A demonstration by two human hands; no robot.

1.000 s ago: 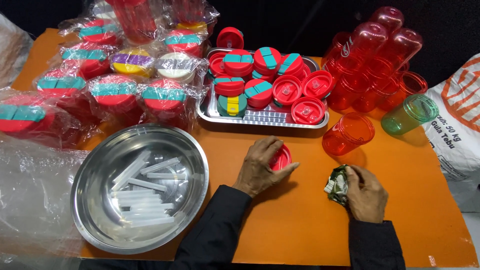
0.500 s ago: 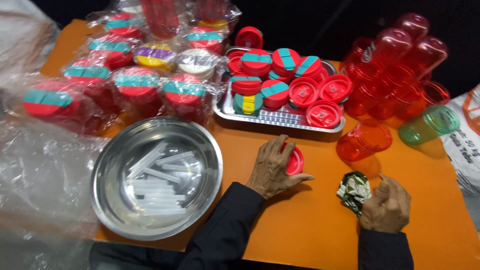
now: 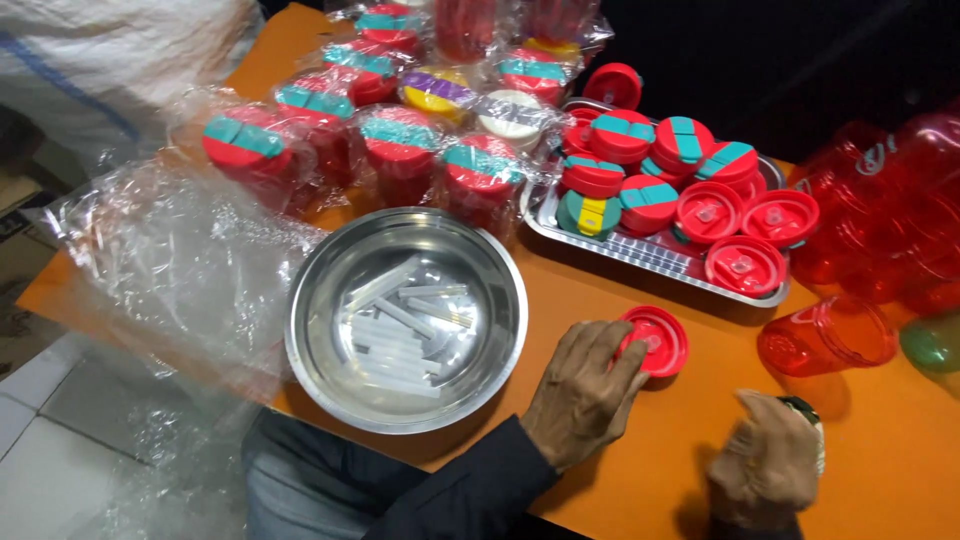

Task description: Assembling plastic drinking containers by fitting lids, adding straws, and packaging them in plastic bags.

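Hands sit nearest my view, both low over the orange table. My right hand is curled into a fist, fingers together around a small crumpled item with a green edge; most of it is hidden and I cannot tell what it is. My left hand lies palm down, fingers spread and pressing on the near rim of a red lid that lies flat on the table — touching it, not lifting it.

Just left of that hand stands a round steel bowl holding a loose pile of clear plastic strips. Crumpled clear wrapping covers the table edge further left.

To the right of the lid a red transparent cup lies on its side, with a green cup at the frame edge beside it.

Beyond the lid sits a rectangular metal tray — loaded with red lids, several carrying teal flaps, and one green lid with a yellow flap. Left of the tray stand wrapped red containers with teal-banded tops, plus a purple-and-yellow one and a white one behind them.

At far right, more red transparent cups are heaped together.
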